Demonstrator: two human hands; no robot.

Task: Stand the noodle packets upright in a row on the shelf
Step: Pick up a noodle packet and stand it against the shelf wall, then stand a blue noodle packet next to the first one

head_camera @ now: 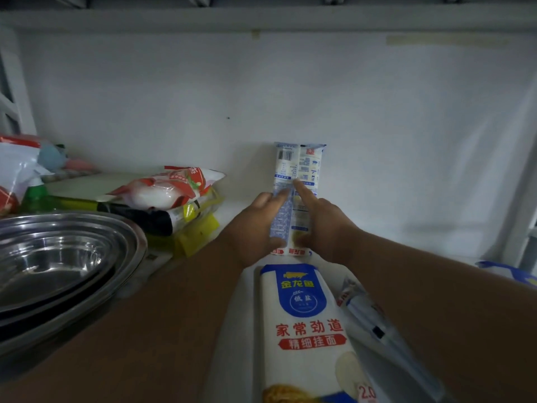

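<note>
Left hand (258, 225) and right hand (325, 228) are pressed on one packet (299, 167), fingers straight, nothing gripped. It is stood upright against the wall (377, 126). A flat packet (305, 330) is laid further from the wall, long way pointed at it, equally near both hands.

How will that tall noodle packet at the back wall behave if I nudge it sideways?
Probably tippy: the noodle packet is tall and narrow on a small base, with the left hand and right hand pressing it from both sides. Likely stiff, since it stands straight without sagging.
</note>
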